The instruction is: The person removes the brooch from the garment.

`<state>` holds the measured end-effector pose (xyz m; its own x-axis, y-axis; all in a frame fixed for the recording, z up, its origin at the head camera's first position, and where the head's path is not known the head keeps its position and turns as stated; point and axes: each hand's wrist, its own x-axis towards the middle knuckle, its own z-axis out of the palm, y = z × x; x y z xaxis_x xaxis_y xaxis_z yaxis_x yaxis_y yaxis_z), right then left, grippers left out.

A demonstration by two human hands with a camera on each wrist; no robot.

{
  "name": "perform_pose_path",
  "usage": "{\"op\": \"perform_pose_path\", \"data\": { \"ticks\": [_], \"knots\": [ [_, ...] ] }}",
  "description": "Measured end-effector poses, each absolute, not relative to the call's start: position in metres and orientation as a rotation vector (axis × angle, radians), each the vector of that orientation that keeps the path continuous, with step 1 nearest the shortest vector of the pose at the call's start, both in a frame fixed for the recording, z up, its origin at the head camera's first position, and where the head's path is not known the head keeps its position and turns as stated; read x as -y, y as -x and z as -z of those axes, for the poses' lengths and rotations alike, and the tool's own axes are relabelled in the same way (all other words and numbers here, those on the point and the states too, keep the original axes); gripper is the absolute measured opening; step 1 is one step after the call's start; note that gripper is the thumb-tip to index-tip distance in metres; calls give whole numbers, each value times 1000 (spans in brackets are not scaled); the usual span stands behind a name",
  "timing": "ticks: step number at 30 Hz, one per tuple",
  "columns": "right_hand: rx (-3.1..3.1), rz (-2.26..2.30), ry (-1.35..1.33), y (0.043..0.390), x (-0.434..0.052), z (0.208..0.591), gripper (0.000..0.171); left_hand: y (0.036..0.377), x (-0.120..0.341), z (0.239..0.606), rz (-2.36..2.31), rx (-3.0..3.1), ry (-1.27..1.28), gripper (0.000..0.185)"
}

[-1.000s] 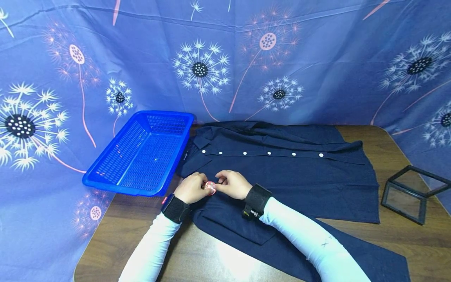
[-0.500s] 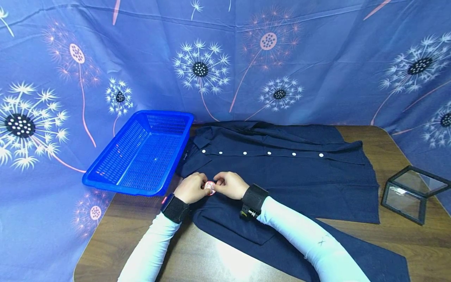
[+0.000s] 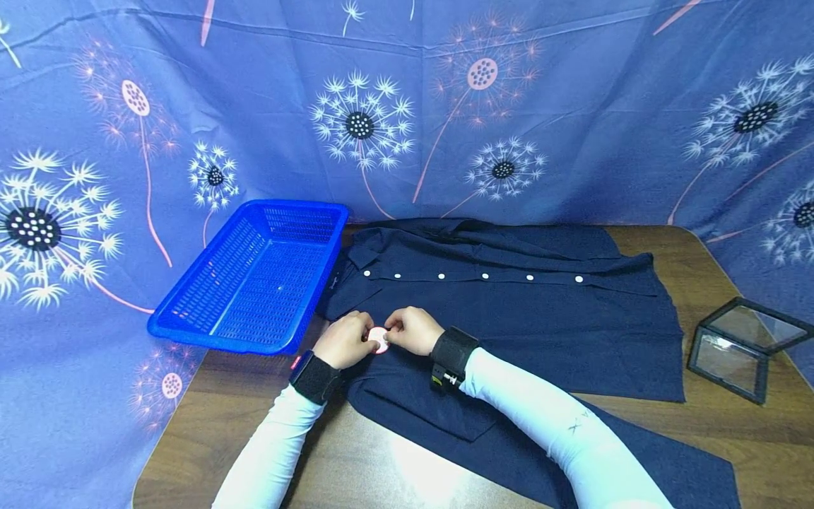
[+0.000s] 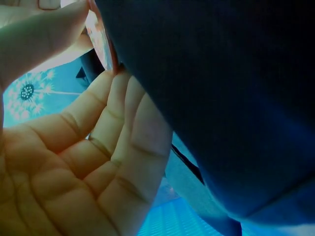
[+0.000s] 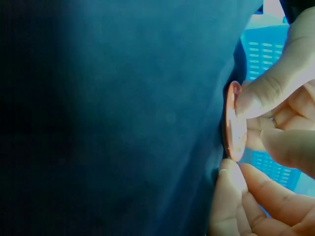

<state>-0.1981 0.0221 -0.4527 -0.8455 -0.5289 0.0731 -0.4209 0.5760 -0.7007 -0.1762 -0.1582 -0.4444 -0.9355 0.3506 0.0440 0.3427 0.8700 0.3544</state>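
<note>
Head view, nearest first: two white sleeves run up from the near edge of the wooden table (image 3: 210, 417) to a pair of hands that meet over the near part of a navy shirt (image 3: 521, 318). The left hand (image 3: 343, 339) and the right hand (image 3: 415, 330) are drawn together, fingertips almost touching, and between them sits a small round pink badge (image 3: 379, 339). Both hands pinch it, so neither is nearer; it lies exactly in the gap, the left hand on its left rim and the right hand on its right.

The right wrist view shows the badge (image 5: 233, 123) edge-on, its flat face pressed against the dark cloth (image 5: 123, 118), with a thumb and fingers (image 5: 275, 83) of the two hands closed on its rim. In the left wrist view the badge (image 4: 101, 37) shows at the top, against the shirt fabric (image 4: 221, 98), between the left thumb above and the left fingers (image 4: 123, 128) curled up beneath. Whether a pin at the back has gone through the cloth cannot be told.

Beyond the hands, the shirt's button placket runs left to right, with white buttons (image 3: 441, 275) in a row. Left of the left hand stands a blue plastic basket (image 3: 254, 272). Well off to the right of the right hand is a glass box (image 3: 740, 350) with a dark frame. Farthest back hangs a blue dandelion-print cloth (image 3: 572, 106).
</note>
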Motion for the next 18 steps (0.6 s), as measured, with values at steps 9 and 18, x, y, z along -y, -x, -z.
{"op": "perform_pose_path", "data": {
  "ticks": [9, 18],
  "knots": [
    [-2684, 1032, 750, 206, -14, 456, 10, 174, 158, 442, -542, -3024, -545, 24],
    [-2648, 1024, 664, 209, -11, 457, 8, 174, 157, 444, -551, -3037, -543, 23]
  ]
}}
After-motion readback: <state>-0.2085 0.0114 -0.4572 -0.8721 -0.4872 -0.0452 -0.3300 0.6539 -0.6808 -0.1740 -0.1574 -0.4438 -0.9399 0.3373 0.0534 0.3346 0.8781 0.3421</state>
